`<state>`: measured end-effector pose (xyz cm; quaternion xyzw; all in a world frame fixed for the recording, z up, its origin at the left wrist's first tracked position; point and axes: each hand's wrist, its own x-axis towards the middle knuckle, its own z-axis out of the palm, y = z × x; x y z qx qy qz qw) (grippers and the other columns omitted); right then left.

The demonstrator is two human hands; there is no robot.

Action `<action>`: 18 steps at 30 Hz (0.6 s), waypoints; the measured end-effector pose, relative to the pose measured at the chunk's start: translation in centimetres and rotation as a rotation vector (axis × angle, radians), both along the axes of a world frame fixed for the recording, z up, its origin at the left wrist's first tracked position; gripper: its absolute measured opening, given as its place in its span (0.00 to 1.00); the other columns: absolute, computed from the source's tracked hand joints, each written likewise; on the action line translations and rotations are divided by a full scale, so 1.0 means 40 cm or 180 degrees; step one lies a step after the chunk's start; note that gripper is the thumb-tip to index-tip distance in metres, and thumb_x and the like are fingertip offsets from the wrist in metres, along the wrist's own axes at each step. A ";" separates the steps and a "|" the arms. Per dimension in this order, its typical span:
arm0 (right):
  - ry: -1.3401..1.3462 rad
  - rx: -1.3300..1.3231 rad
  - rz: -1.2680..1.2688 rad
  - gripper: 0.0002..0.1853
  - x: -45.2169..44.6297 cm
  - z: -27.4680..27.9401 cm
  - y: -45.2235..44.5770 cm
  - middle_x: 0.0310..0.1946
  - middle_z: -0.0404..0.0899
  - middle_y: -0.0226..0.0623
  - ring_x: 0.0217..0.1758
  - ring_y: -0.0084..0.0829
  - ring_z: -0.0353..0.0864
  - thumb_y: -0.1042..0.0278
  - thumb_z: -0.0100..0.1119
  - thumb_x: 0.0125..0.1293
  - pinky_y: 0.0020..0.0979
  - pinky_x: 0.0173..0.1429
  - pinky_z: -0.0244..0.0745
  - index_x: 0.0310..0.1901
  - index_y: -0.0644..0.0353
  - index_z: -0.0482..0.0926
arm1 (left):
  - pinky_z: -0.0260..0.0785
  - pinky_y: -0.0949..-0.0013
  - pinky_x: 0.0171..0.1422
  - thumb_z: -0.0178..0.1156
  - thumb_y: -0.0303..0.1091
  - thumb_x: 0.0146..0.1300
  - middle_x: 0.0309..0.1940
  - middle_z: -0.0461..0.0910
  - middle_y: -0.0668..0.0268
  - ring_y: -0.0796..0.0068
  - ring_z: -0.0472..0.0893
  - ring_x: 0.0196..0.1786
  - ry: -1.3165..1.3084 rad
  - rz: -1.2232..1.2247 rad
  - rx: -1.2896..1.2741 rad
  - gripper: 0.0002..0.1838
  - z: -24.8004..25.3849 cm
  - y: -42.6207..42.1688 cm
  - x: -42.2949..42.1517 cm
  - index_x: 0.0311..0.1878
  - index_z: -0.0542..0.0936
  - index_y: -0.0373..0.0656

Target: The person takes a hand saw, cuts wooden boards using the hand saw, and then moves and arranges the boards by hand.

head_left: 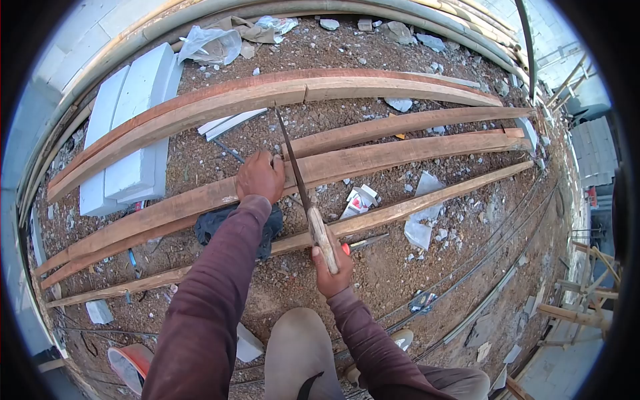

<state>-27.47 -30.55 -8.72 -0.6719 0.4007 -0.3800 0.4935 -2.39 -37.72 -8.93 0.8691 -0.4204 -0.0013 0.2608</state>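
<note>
My right hand (332,270) is wrapped round the wooden handle of a handsaw (299,177). The narrow dark blade points away from me and crosses over the middle wooden beam (373,157). Just left of the blade, my left hand (261,176) presses on that beam, its fingers curled over the far edge. A shorter piece of wood (400,127) lies against the beam's far side. Beyond the saw tip is a thicker beam (227,100) with a dark notch in its near edge. A thin pole (427,203) passes beneath the saw handle.
White blocks (137,143) support the far beam at left. A dark cloth (272,230) lies under my left forearm. Around are a torn small box (360,201), plastic scraps (423,213), an orange bucket (131,363), long rods (460,283), rubble and bamboo poles (300,8).
</note>
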 end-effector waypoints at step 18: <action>-0.0279 0.1218 -0.0074 0.25 -0.021 0.179 -0.012 0.47 0.83 0.37 0.43 0.19 0.78 0.69 0.60 0.76 0.25 0.48 0.74 0.70 0.70 0.73 | 0.73 0.48 0.57 0.59 0.43 0.68 0.39 0.84 0.53 0.47 0.82 0.49 0.0099 0.0081 0.0095 0.14 0.002 -0.006 -0.001 0.37 0.82 0.40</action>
